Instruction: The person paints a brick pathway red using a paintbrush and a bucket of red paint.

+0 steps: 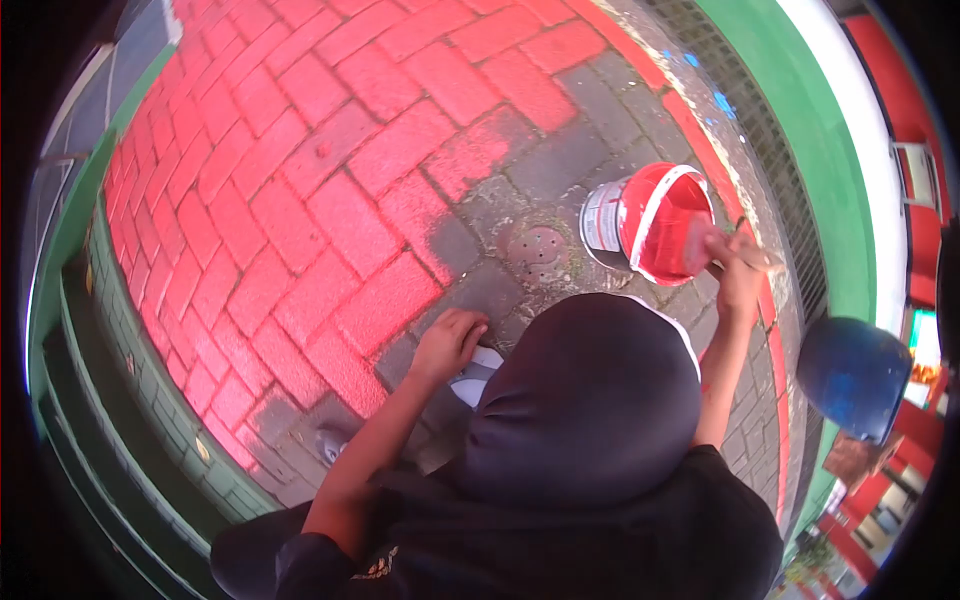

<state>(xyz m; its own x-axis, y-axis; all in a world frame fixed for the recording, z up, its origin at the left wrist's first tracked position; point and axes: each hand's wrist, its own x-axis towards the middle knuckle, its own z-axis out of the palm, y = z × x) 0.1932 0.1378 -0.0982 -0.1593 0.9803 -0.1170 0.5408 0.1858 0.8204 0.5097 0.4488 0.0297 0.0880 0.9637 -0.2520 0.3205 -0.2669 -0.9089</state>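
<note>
My right hand (738, 270) is closed around the handle of a paintbrush (765, 259). Red-coated bristles point into the mouth of a paint bucket (605, 222), which has a white rim, a printed label and red paint inside. The bucket leans on its side toward my right hand. My left hand (447, 343) hangs low over the paving beside a light-coloured shoe (476, 378). Its fingers are loosely bent, the thumb apart from them, and nothing shows in it. Red-painted paving bricks (350, 215) spread ahead and to the left.
Unpainted grey bricks (565, 160) surround a round drain cover (538, 250). A long metal grate (745, 90) runs along a green kerb at right. Near it stands a dark blue container (853, 375). Green steps (110, 430) line the left side. A dark head covering (590, 400) blocks the lower middle.
</note>
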